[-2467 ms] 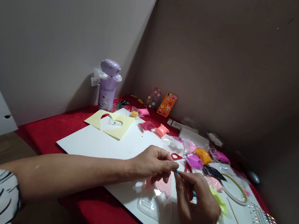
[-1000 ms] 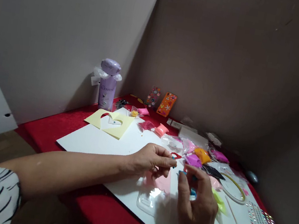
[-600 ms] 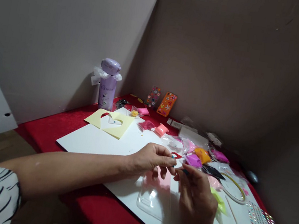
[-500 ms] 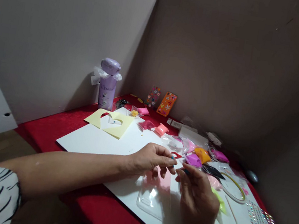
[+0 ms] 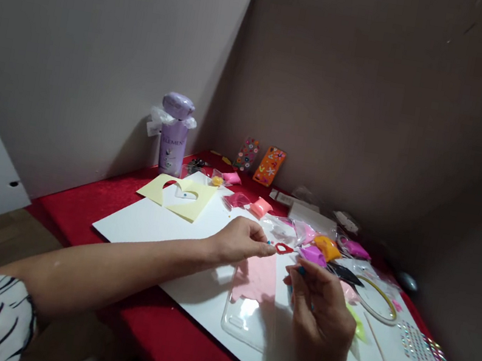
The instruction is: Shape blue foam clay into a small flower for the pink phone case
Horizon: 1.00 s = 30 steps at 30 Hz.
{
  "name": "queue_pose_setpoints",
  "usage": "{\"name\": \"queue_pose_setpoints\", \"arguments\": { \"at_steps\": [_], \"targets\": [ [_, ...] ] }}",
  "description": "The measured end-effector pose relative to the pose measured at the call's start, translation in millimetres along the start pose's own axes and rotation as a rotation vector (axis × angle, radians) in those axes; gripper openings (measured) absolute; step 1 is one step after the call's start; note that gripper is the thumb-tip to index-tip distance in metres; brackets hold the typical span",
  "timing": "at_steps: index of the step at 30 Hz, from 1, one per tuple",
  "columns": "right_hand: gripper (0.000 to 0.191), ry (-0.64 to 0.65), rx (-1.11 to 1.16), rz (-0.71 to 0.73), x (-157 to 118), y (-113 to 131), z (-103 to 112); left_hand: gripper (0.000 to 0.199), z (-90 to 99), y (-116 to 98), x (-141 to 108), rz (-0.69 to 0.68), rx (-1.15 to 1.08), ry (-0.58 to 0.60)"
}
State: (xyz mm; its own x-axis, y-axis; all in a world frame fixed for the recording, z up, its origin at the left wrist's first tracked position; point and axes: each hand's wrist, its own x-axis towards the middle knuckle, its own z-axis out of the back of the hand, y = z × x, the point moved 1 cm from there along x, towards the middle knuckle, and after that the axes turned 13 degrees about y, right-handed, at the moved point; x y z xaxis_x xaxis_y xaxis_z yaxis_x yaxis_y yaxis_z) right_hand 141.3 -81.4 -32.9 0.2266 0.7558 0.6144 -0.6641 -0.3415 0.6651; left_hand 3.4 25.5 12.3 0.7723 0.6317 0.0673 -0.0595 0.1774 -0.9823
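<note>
The left hand [image 5: 240, 243] pinches a tiny blue bit [image 5: 268, 243] and the right hand [image 5: 324, 314] grips a blue lump [image 5: 301, 270], while the clear phone case [image 5: 239, 327] on the white board [image 5: 145, 225] below looks only part-covered, a pink layer [image 5: 259, 276] across its far portion, its near end bare.

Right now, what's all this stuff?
Cloth: one, red, underneath
Board: one, white, on cloth
Clear case: one, transparent, front
Pink sheet: one, pink, on clear case
Blue bits: at least two, blue, middle
Soft packets: several, mixed colours, scattered
Red loop: one, red, middle
Fancy cases: two, colourful, back
Bottle: one, purple, back
Cutout paper: one, yellow, left
Hoop: one, yellowish, right
Stick: one, pale, right
Gems: many, multicoloured, right
Rest: unclear
Left hand: one, bare, middle
Right hand: one, bare, right
</note>
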Motion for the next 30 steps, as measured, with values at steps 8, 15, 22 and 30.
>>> {"name": "queue_pose_setpoints", "arguments": {
  "at_steps": [8, 15, 22, 30],
  "targets": [
    [0.019, 0.021, -0.19, 0.066, 3.3, 9.8, 5.4, 0.015, -3.2, 17.0, 0.7, 0.137, 0.119, 0.17],
    [0.017, 0.01, -0.184, 0.063, 4.4, 10.3, 4.6, 0.015, -2.8, 11.1, -1.1, 0.135, 0.229, 0.179],
    [0.018, -0.016, -0.182, 0.054, 2.7, 9.9, 5.0, 0.019, 4.1, 6.2, -1.3, 0.134, 0.34, 0.173],
    [0.025, 0.028, -0.136, -0.121, 3.0, 14.9, 5.9, 0.013, 17.5, -14.8, -8.2, 0.163, 0.921, 0.096]
  ]
}}
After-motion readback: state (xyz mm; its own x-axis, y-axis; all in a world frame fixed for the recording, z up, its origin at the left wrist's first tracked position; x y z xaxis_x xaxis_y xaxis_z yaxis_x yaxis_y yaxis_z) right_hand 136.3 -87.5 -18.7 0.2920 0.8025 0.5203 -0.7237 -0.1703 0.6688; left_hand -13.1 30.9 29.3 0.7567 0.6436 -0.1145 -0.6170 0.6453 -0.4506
